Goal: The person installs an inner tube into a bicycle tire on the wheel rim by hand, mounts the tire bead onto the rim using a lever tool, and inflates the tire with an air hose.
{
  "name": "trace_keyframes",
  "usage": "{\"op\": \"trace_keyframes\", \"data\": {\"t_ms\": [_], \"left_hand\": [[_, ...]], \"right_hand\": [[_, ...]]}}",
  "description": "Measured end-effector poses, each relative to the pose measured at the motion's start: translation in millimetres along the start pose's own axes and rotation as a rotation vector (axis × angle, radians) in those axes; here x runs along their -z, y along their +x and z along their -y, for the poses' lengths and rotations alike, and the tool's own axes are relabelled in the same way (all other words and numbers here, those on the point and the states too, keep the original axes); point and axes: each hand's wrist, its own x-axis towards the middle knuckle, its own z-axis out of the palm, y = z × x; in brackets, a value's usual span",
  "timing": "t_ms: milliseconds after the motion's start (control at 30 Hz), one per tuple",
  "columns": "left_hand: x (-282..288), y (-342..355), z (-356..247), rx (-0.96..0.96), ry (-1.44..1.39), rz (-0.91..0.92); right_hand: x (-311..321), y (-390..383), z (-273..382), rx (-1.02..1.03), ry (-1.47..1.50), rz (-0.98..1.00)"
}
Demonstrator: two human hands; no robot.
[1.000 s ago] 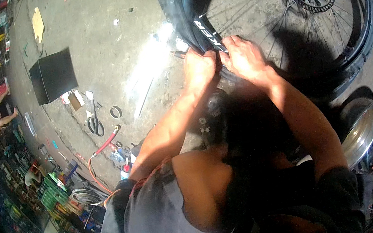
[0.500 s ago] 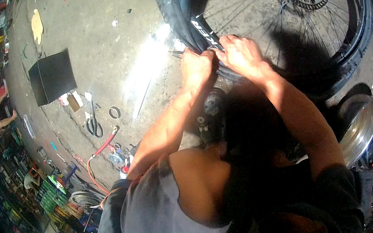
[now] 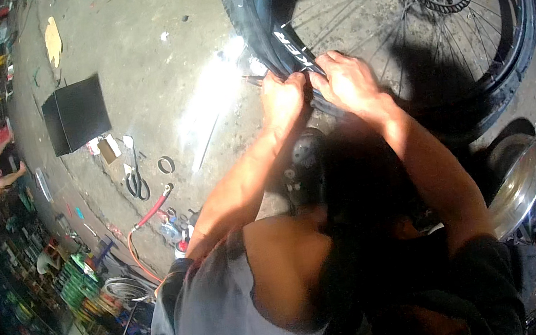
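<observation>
The tire [image 3: 243, 27] sits around the wheel rim [image 3: 297, 51], ahead of us. Our left hand [image 3: 284, 99] grips the tire's near edge; our right hand [image 3: 350, 80] curls over the wheel rim, probably steadying both. Scissors [image 3: 137, 174] and hose [image 3: 153, 210] lie leftward, seemingly within reach.

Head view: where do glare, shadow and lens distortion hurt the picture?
In the head view, glare washes out a strip of concrete floor left of the tyre; in that view, deep shadow swallows detail below the right hand; also in the head view, fisheye bending and dark edges squeeze the clutter at far left.
</observation>
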Motion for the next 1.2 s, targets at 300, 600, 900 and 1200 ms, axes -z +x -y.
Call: {"op": "trace_keyframes", "data": {"t_ms": [300, 600, 900, 1200], "left_hand": [[2.3, 0.7, -4.2, 0.046, -0.001, -0.006], [7.1, -7.7, -41.6, 0.140, 0.205, 0.145], [0.5, -11.2, -40.9, 0.087, 0.002, 0.061], [7.0, -0.2, -17.3, 0.074, -0.038, 0.146]], "right_hand": [[10.8, -8.4, 11.4, -0.065, 0.035, -0.060], [14.1, -5.9, 3.2, -0.020, 0.150, -0.050], [10.2, -7.0, 2.6, -0.028, 0.233, -0.075], [6.4, -8.9, 0.1, -0.013, 0.242, -0.081]]}}
